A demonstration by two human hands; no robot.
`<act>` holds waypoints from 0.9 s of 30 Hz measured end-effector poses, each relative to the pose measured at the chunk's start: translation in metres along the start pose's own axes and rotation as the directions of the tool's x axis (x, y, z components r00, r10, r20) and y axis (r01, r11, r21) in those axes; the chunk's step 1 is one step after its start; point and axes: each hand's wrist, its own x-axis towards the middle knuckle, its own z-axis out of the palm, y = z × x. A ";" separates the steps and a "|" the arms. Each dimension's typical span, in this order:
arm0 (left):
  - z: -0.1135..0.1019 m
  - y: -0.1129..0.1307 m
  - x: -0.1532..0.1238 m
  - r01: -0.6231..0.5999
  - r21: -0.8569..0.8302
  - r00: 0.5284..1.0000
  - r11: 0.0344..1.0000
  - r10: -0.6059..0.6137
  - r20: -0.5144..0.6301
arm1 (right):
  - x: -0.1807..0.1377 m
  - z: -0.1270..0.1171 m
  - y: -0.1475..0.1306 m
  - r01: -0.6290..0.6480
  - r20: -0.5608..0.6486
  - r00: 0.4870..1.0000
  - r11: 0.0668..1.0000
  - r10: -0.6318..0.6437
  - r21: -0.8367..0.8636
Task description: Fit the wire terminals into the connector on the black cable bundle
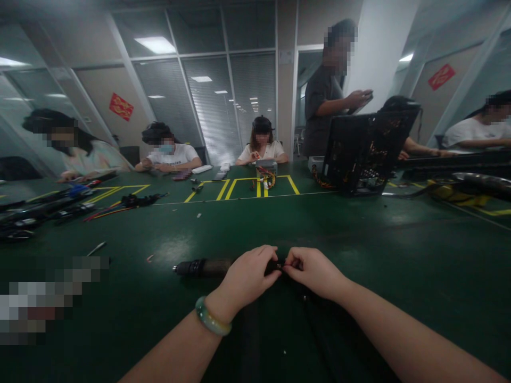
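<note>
A dark electric screwdriver (213, 267) lies lengthwise on the green table, its narrow metal tip pointing left. My left hand (247, 274), with a green bangle on the wrist, is closed round its right-hand end. Right beside it, my right hand (313, 271) pinches at that same end, fingertips almost meeting those of the left. What the right fingers hold is too small and dark to make out. A dark, thin strip, perhaps a cable, runs down from under the right hand toward me.
At the left lie a thin light-coloured tool (97, 248) and black parts with coloured wires (131, 201). A black computer case (365, 154) stands at the back right. Several people sit around the table (191, 226); one person stands behind the case. Opposite, a power supply (266, 166) has loose wires.
</note>
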 end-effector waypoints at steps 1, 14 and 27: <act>0.000 0.000 0.000 0.011 0.000 1.000 1.000 -0.011 -0.006 | 0.000 0.000 0.001 -0.010 0.008 1.000 1.000 0.010 0.020; 0.001 0.001 0.000 -0.066 0.044 0.998 0.997 0.066 -0.011 | 0.000 -0.001 0.003 0.003 0.025 1.000 1.000 -0.004 0.028; -0.004 0.005 0.000 -0.082 0.046 0.997 0.996 0.082 0.013 | 0.000 0.000 0.000 -0.010 0.049 0.999 0.999 0.008 0.048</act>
